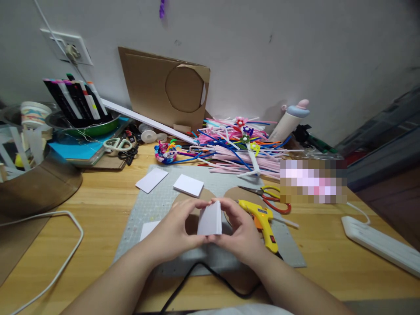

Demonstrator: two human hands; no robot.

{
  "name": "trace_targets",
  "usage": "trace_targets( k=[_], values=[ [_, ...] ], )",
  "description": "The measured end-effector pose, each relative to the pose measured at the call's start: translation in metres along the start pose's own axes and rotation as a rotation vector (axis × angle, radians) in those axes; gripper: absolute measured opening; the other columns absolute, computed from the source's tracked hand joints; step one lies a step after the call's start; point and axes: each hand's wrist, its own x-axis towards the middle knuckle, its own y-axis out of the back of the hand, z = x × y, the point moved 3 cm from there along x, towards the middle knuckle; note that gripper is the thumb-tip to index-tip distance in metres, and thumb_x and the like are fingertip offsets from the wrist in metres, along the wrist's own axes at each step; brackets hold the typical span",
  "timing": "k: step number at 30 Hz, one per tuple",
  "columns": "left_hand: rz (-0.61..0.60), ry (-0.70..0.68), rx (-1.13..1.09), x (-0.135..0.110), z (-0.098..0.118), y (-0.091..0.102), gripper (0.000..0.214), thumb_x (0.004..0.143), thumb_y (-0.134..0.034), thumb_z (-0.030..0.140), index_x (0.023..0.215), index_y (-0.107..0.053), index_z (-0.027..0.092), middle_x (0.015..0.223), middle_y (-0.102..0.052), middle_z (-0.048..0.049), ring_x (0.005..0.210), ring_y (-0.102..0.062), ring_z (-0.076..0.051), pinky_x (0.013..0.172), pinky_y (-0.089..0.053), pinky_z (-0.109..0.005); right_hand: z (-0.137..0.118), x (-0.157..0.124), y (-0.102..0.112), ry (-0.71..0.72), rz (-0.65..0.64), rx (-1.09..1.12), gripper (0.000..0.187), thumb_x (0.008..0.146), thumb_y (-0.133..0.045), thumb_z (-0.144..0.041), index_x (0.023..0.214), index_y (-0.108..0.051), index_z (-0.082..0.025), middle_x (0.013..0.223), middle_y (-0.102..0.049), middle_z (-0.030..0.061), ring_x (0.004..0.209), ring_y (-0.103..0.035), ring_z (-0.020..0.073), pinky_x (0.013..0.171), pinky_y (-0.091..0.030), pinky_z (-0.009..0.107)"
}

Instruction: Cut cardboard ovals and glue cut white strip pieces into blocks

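Note:
My left hand and my right hand both pinch a small folded white paper piece, held upright above the grey cutting mat. Fingers of both hands are closed on its edges. Beneath the hands lie brown cardboard circles on the mat. A yellow glue gun lies just right of my right hand, its black cord running toward me. Three more white paper pieces rest on the mat behind and to the left.
Red-and-yellow scissors lie behind the glue gun. A heap of pipe cleaners, a cardboard sheet with a cut circle, a marker rack, a power strip and a white cable surround the wooden table.

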Motion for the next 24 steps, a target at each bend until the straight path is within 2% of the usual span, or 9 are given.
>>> trace_targets(
  k=[4, 11, 17, 24],
  values=[
    [-0.036, 0.026, 0.057, 0.003, -0.009, -0.001, 0.056, 0.068, -0.074, 0.035, 0.12, -0.056, 0.027, 0.115, -0.064, -0.0071, 0.105, -0.057, -0.028, 0.091, -0.045, -0.043, 0.0, 0.005, -0.007, 0.01, -0.056, -0.151, 0.056, 0.063, -0.082, -0.019, 0.115, -0.062, -0.028, 0.113, -0.063, 0.005, 0.102, -0.057, 0.0252, 0.09, -0.044, 0.037],
    [-0.072, 0.012, 0.077, 0.006, -0.011, -0.001, 0.049, 0.067, -0.074, 0.033, 0.114, -0.06, 0.027, 0.109, -0.067, -0.005, 0.096, -0.06, -0.026, 0.083, -0.046, -0.038, 0.001, 0.009, -0.008, 0.004, -0.098, -0.191, 0.054, 0.065, -0.08, -0.021, 0.115, -0.06, -0.025, 0.111, -0.063, 0.0057, 0.1, -0.057, 0.0241, 0.089, -0.045, 0.037],
    [-0.073, -0.053, 0.156, 0.01, -0.009, 0.002, 0.051, 0.064, -0.076, 0.041, 0.112, -0.063, 0.028, 0.106, -0.069, -0.0048, 0.097, -0.059, -0.027, 0.09, -0.039, -0.042, 0.003, 0.011, -0.008, -0.006, -0.112, -0.175, 0.052, 0.065, -0.08, -0.021, 0.113, -0.061, -0.025, 0.108, -0.064, 0.0053, 0.098, -0.058, 0.0238, 0.088, -0.045, 0.039],
    [-0.086, -0.076, 0.212, 0.011, -0.004, 0.004, 0.047, 0.066, -0.075, 0.041, 0.11, -0.063, 0.03, 0.105, -0.069, -0.0032, 0.098, -0.059, -0.027, 0.094, -0.035, -0.043, 0.002, 0.011, -0.009, 0.013, -0.086, -0.183, 0.054, 0.063, -0.08, -0.019, 0.113, -0.063, -0.025, 0.106, -0.064, 0.0047, 0.096, -0.058, 0.0236, 0.086, -0.046, 0.038]
  ],
)
